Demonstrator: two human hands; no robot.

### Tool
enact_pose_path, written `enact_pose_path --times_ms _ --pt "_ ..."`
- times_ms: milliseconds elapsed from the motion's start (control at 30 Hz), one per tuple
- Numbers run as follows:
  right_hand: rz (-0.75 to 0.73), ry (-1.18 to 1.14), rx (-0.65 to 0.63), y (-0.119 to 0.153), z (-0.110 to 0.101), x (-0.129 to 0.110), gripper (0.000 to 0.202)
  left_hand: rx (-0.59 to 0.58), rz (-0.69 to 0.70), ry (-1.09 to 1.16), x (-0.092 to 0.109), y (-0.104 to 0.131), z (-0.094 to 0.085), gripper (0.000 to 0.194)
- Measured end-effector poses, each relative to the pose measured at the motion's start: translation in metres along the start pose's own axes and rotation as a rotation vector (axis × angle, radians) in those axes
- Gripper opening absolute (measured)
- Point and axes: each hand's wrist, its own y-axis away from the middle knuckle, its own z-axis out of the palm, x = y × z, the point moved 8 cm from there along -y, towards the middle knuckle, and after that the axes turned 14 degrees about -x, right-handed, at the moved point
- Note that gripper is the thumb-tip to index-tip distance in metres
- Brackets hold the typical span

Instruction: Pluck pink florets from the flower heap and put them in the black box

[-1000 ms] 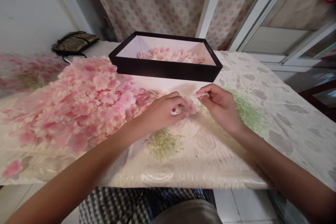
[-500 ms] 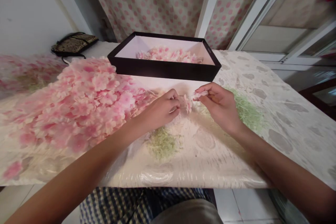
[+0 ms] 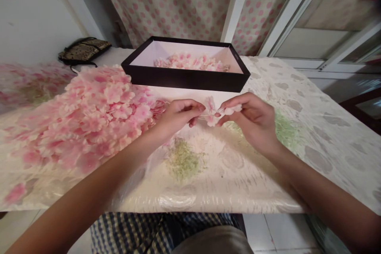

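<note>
Between my hands, just above the table, is a pale pink artificial flower (image 3: 211, 116) with a thin stem running to the left. My left hand (image 3: 183, 116) pinches that stem between thumb and forefinger. My right hand (image 3: 253, 117) has its fingers closed on pale petals (image 3: 233, 109) beside the flower; whether these belong to the same flower I cannot tell. Left of my hands lies a large heap of pink artificial flowers (image 3: 110, 115). Below my left hand is a small tuft of green stem pieces (image 3: 185, 160), and another green pile (image 3: 285, 131) sits partly behind my right hand.
A black box (image 3: 187, 79) with a white inside stands behind my hands, with pink flowers (image 3: 193, 62) in it. A dark patterned bag (image 3: 85, 50) lies at the back left. One loose pink flower (image 3: 16, 192) is near the front left edge of the patterned tablecloth (image 3: 238, 182).
My left hand has turned, so its thumb and forefinger now show. The flower has shifted slightly, and my right fingers have moved over beside it. Heap and box look the same.
</note>
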Motion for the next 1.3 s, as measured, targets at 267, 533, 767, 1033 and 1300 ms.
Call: enact_pose_path --times_ms 267,533,767,1033,1300 --pt "0.098 -0.069 -0.069 -0.002 0.006 0.011 0.007 -0.093 -0.083 -0.002 -0.004 0.002 0.010 0.009" --pt "0.145 -0.179 -0.024 -0.003 0.001 0.023 0.003 0.086 0.239 -0.476 0.030 0.011 0.011 0.008" --pt "0.163 -0.172 -0.017 -0.002 0.002 0.025 0.004 -0.012 0.270 -0.573 0.027 0.013 0.023 0.007" --pt "0.176 -0.099 -0.053 -0.006 -0.012 0.025 0.013 -0.005 0.178 -0.319 0.026 0.012 0.015 0.012" --pt "0.081 -0.047 -0.414 -0.011 0.011 0.010 0.006 -0.046 0.122 -0.284 0.025 0.012 0.016 0.014"
